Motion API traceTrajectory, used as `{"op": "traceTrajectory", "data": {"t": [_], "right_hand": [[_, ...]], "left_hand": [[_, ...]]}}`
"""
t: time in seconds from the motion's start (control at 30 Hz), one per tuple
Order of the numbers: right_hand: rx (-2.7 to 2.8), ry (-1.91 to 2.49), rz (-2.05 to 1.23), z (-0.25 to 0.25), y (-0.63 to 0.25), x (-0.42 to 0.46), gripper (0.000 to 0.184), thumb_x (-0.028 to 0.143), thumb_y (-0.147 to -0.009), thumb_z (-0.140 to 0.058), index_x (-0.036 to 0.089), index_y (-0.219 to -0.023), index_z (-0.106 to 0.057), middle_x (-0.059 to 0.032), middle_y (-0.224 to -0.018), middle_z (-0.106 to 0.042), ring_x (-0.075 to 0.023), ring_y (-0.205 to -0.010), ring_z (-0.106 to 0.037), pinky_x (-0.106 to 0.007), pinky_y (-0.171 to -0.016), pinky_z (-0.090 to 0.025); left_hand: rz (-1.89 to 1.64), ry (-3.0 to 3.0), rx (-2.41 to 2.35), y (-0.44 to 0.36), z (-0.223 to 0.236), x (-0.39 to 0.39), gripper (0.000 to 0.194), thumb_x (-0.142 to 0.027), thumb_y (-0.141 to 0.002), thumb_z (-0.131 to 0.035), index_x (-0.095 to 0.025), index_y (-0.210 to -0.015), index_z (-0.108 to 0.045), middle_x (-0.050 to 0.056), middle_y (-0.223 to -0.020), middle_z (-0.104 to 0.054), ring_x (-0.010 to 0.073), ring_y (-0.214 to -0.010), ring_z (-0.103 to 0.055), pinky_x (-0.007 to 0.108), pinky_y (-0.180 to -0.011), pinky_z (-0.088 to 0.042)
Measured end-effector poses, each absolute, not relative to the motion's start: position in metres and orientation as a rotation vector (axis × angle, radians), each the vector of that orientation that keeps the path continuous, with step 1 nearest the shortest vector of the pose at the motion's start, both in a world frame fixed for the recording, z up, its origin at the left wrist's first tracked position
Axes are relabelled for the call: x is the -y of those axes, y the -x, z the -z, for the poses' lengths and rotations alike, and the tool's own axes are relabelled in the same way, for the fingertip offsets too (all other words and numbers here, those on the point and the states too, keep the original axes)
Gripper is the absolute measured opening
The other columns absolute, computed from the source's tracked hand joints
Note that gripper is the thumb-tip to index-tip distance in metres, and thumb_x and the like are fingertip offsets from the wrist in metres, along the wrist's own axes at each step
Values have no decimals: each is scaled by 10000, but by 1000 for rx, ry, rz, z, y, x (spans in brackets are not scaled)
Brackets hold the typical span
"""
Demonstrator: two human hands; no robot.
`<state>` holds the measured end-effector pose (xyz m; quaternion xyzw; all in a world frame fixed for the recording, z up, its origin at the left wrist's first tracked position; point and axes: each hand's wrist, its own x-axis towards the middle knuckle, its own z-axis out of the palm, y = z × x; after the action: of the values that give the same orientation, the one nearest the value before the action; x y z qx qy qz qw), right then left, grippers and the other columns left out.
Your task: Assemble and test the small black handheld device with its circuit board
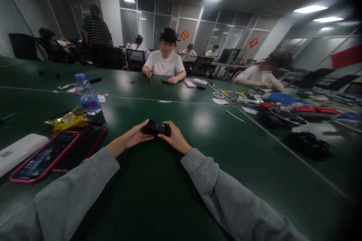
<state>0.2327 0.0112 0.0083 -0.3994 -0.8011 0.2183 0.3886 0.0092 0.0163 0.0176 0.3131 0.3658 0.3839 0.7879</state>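
Between my two hands is a small black box-shaped object [154, 127], held just over the green table [135, 192]. Its exact kind is too dark to make out. My left hand [137, 134] grips its left end, thumb on the upper edge and fingers along the near side. Around its right end my right hand [174, 135] is closed, with the thumb on the near face. To the left of my hands lie a phone with a lit screen [46, 156] and a dark phone [82, 148], both in red cases.
A water bottle [87, 96] stands behind a yellow snack packet [69, 119] on the left. A white device [21, 152] lies at the left edge. Right of me are a thin metal tool [235, 116], cables [226, 95] and a black bundle [308, 145]. A person [165, 62] sits opposite.
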Motion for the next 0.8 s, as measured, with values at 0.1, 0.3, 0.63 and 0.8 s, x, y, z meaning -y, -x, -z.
{"op": "traceTrajectory", "data": {"t": [0.1,0.3,0.63,0.8], "right_hand": [[2042,1032,-620,-9,-233,-14,452,295,-783,-696,217,-1168,-471,-67,-1110,-588,-211,-1009,-593,-381,-880,-483],[2005,1066,-718,-9,-234,-19,439,280,-788,-695,224,-1163,-474,-61,-1114,-591,-210,-1013,-595,-390,-889,-485],[1954,1096,-782,-10,-235,-19,460,264,-782,-701,253,-1186,-480,-73,-1153,-590,-240,-1071,-587,-445,-931,-484],[1945,1093,-757,-9,-235,-20,472,250,-776,-708,252,-1191,-482,-72,-1158,-590,-237,-1078,-587,-438,-946,-478]], "left_hand": [[-790,-617,-721,-4,-19,-19,610,-425,-844,-627,-132,-1346,-440,193,-1323,-540,286,-1124,-609,407,-1018,-457],[-762,-543,-697,-3,-22,-21,618,-393,-876,-594,-98,-1379,-391,215,-1297,-556,292,-1166,-584,409,-1062,-409],[-785,-492,-685,-3,-14,-24,471,-343,-910,-553,-117,-1315,-470,207,-1258,-587,291,-1112,-621,432,-1035,-425],[-802,-490,-713,-4,-15,-23,418,-313,-915,-544,-124,-1284,-486,190,-1236,-601,281,-1055,-652,433,-1027,-424]]}}
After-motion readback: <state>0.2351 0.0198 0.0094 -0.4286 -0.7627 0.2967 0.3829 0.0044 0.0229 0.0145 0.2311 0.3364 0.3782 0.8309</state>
